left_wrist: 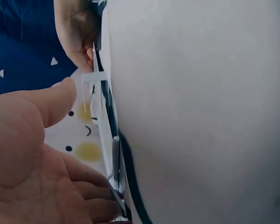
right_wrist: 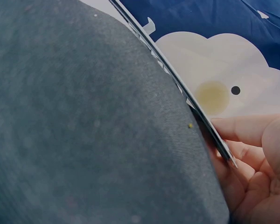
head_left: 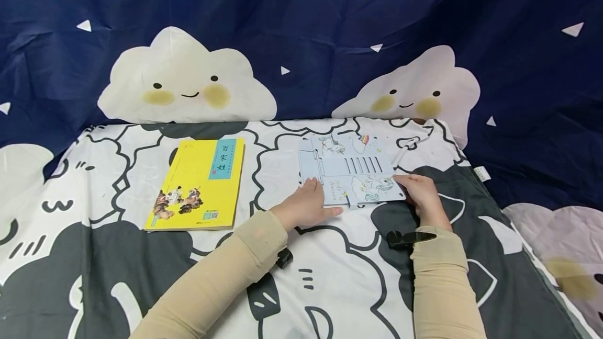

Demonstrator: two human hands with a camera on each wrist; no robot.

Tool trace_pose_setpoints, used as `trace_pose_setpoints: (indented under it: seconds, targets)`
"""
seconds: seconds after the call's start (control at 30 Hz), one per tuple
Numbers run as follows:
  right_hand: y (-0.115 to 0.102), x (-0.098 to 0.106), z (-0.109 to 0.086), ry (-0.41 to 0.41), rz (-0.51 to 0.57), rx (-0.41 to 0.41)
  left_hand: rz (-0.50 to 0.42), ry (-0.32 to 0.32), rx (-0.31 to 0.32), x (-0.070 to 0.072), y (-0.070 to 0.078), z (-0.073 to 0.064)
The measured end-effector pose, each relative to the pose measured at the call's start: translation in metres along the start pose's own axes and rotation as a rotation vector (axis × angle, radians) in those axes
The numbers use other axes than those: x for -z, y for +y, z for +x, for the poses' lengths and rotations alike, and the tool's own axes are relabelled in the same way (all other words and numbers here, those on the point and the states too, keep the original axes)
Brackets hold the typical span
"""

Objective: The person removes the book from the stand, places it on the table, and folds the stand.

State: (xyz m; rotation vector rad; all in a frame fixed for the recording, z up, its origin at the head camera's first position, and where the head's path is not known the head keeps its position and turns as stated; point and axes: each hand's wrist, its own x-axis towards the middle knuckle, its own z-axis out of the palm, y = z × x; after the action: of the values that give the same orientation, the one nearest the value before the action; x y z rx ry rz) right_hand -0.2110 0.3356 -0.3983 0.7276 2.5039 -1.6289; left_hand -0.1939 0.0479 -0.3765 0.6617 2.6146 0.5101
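A flat, light-blue book stand (head_left: 336,167) printed with unicorns, a rainbow and a row of slots lies on the patterned cloth. My right hand (head_left: 423,196) pinches its right edge, thumb on top and fingers curled beneath, as the right wrist view shows with the thin panel edge (right_wrist: 196,105). At the stand's lower left corner, my left hand (head_left: 307,205) touches the panel with its fingers nearly straight and its thumb spread away. In the left wrist view a small clear tab (left_wrist: 94,76) sticks up from the stand's near edge, close to the left thumb.
To the left, a yellow book (head_left: 198,184) with a blue title label lies face up. The sheep-print cloth (head_left: 330,271) covers the surface and has some folds. A dark blue curtain (head_left: 311,9) with smiling clouds and white triangles hangs behind.
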Motion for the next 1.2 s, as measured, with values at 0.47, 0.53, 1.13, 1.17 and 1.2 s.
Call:
trace_pose_setpoints:
  seconds: [0.47,0.53,1.13,1.17,1.2]
  targets:
    - [-0.001,0.001,-0.002,-0.007,-0.025,0.012,0.066,0.043,-0.004,-0.002,0.017,0.012]
    - [-0.001,0.002,-0.003,-0.005,-0.034,0.015,0.062,0.038,0.006,-0.003,0.019,0.014]
    - [0.001,0.001,-0.002,-0.008,0.004,0.025,0.129,0.03,0.056,-0.001,0.029,0.02]
    - [0.001,0.001,-0.002,-0.01,0.004,0.024,0.131,0.029,0.058,-0.001,0.029,0.021]
    - [0.001,0.001,-0.002,-0.01,0.004,0.023,0.131,0.031,0.059,-0.001,0.029,0.021]
